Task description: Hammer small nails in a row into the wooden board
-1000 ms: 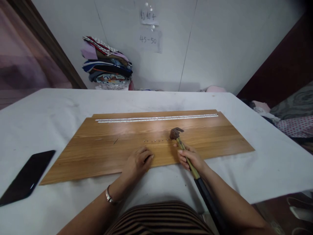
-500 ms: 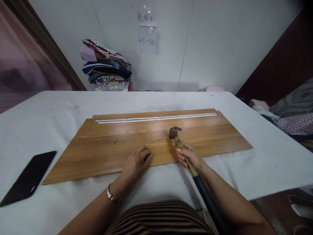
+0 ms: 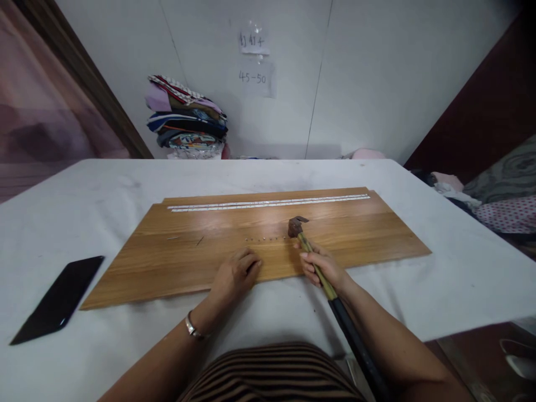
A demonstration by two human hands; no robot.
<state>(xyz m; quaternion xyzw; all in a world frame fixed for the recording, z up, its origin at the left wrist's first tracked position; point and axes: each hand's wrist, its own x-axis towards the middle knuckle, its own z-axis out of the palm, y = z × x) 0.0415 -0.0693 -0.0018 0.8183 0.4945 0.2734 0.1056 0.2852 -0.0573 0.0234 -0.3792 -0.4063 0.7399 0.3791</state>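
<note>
A wooden board (image 3: 167,262) lies on the white-covered table. My right hand (image 3: 320,265) is wrapped round the handle of a hammer (image 3: 318,271), whose rusty head is over the board beside the right end of a short row of small nail heads (image 3: 264,239). My left hand (image 3: 237,273) rests on the board's front edge, below the row, its fingers curled together; whether anything is between them is hidden. Two loose nails (image 3: 200,240) lie on the board to the left. Two white measuring strips (image 3: 268,203) run along its far side.
A black tablet-like object (image 3: 58,298) lies on the white table (image 3: 138,346) left of the board. Folded clothes (image 3: 188,120) are stacked at the back left against the wall. More cloth (image 3: 506,215) lies beyond the table's right edge.
The view has shifted slightly, so the board's left end and the black object appear a little further right. Both hands keep nearly the same pose, and the hammer stays in my right hand.
</note>
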